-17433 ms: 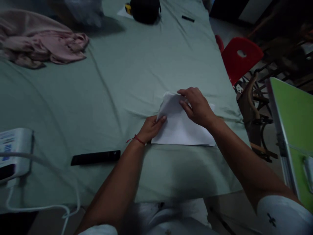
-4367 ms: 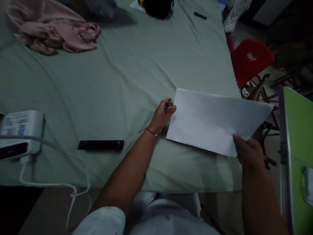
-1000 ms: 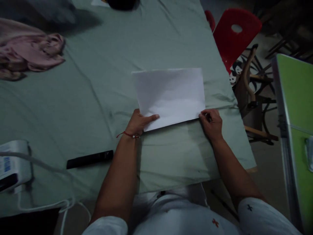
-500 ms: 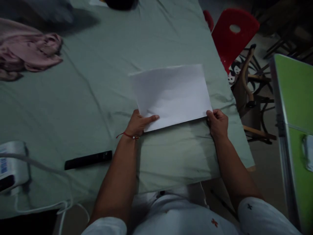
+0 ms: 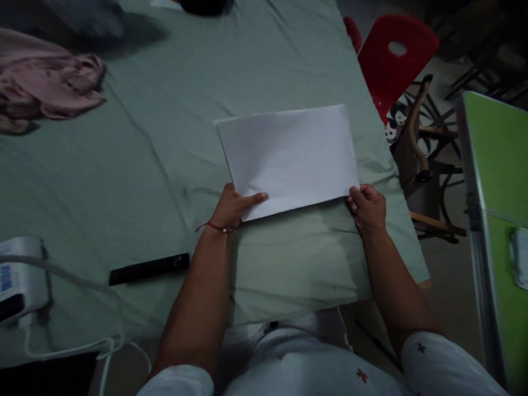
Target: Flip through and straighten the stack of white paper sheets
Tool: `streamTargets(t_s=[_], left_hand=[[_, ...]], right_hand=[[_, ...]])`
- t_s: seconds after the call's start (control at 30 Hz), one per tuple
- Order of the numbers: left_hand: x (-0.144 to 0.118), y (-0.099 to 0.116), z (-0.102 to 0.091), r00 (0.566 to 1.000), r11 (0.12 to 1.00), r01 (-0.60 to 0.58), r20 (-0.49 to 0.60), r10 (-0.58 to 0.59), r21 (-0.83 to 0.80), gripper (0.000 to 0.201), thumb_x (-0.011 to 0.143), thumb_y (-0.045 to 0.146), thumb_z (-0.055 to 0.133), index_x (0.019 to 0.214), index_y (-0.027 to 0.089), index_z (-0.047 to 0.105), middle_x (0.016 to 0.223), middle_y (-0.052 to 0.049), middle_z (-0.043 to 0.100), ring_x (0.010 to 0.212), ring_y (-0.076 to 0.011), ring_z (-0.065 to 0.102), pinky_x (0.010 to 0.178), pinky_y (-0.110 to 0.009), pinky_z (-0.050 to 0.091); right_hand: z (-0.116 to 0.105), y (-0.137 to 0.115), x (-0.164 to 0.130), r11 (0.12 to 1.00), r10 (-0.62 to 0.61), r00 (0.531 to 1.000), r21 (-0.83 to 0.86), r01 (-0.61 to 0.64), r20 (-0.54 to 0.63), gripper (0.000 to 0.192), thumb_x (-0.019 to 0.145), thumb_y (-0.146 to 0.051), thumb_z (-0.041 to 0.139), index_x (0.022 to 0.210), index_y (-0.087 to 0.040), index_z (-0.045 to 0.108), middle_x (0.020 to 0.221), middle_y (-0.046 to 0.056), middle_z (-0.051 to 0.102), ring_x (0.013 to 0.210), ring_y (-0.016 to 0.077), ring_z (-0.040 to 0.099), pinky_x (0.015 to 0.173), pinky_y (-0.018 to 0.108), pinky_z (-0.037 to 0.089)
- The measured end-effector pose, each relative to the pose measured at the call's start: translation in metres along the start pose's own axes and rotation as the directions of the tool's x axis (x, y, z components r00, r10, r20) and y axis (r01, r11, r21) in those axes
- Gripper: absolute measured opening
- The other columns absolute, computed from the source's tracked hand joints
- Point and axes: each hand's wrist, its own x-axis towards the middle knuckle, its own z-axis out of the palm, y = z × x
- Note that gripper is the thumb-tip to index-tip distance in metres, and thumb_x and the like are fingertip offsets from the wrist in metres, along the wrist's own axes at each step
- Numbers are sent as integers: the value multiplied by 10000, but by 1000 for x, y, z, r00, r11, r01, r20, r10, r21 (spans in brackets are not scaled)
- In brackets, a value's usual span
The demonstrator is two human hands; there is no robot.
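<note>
A white sheet of paper [image 5: 295,154] is held over the green-clothed table [image 5: 124,181], slightly tilted in view; whether it is one sheet or several I cannot tell. My left hand [image 5: 235,206] grips its near left corner, the thumb lying on top and the fingers hidden beneath. At the near right corner, my right hand [image 5: 368,208] pinches the paper between thumb and curled fingers. A red string bracelet [image 5: 218,227] circles my left wrist.
Left of my forearm lies a black, narrow object [image 5: 149,269]. A white device [image 5: 25,275] with cables sits at the left edge. Pink crumpled cloth [image 5: 58,85] lies far left. Beyond the table's right edge stand a red chair [image 5: 394,71] and a green-topped table [image 5: 501,165].
The far edge of the paper has shifted slightly, its right corner a little farther away, and its left edge shows more sharply. Both hands keep their grip in nearly the same places.
</note>
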Motion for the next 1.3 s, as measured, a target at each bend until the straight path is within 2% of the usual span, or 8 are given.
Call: streamTargets(t_s=[0.13, 0.3, 0.6, 0.9, 1.13, 1.2, 1.3], left_hand=[[-1, 1, 0, 1000, 1000, 15, 2, -15, -13, 741, 458, 557, 1005, 1003, 114, 770, 1063, -179, 796, 1086, -353, 743, 900, -416, 661], [-1, 1, 0, 1000, 1000, 16, -8, -16, -10, 774, 443, 583, 1008, 1005, 110, 764, 1046, -168, 797, 1078, -361, 748, 926, -447, 657], [0, 1, -1, 998, 999, 33, 62, -33, -2, 761, 459, 589, 1006, 1015, 125, 772, 1080, -187, 789, 1089, -367, 740, 917, -443, 649], [1, 1, -5, 993, 999, -32, 117, 28, 33, 759, 485, 583, 1006, 1060, 142, 780, 1118, -152, 794, 1108, -341, 738, 1037, -466, 597], [-1, 4, -4, 990, 998, -21, 137, 14, 51, 742, 480, 571, 1006, 1035, 132, 782, 1107, -157, 797, 1100, -352, 730, 994, -473, 614], [-1, 2, -4, 991, 999, -18, 133, 12, 42, 727, 498, 568, 1001, 1033, 128, 780, 1106, -154, 796, 1092, -337, 731, 985, -452, 615], [-2, 2, -4, 992, 1000, -16, 125, 13, 23, 693, 516, 556, 1002, 1005, 118, 782, 1074, -151, 795, 1057, -315, 737, 947, -408, 620]], right_hand=[[0, -2, -1, 1000, -2, 1000, 1, 2, -4, 549, 645, -649, 934, 699, -200, 623, 566, -27, 633, 378, 38, 379, 354, 185, 255], [-3, -3, -3, 999, -2, 999, -53, 3, 33, 582, 693, -661, 914, 613, -193, 578, 497, -39, 555, 367, 30, 357, 352, 184, 234], [-3, 4, -1, 999, -28, 999, -42, 30, 41, 582, 701, -654, 910, 677, -214, 531, 528, -61, 537, 403, 34, 361, 382, 180, 267], [-3, 2, 1, 999, -29, 999, -16, 30, 26, 568, 669, -640, 931, 689, -206, 565, 539, -57, 554, 412, 32, 362, 396, 185, 251], [-3, 5, 1, 999, -29, 1000, -37, 29, 10, 517, 701, -602, 911, 715, -208, 577, 567, -56, 560, 430, 41, 368, 415, 204, 252], [-4, 7, 2, 995, -48, 999, -88, 47, -12, 465, 733, -561, 887, 739, -210, 584, 588, -58, 553, 454, 51, 382, 432, 210, 279], [-6, 12, 5, 977, -128, 988, -180, 112, -84, 382, 681, -407, 905, 837, -209, 618, 690, -55, 583, 567, 71, 475, 527, 205, 401]])
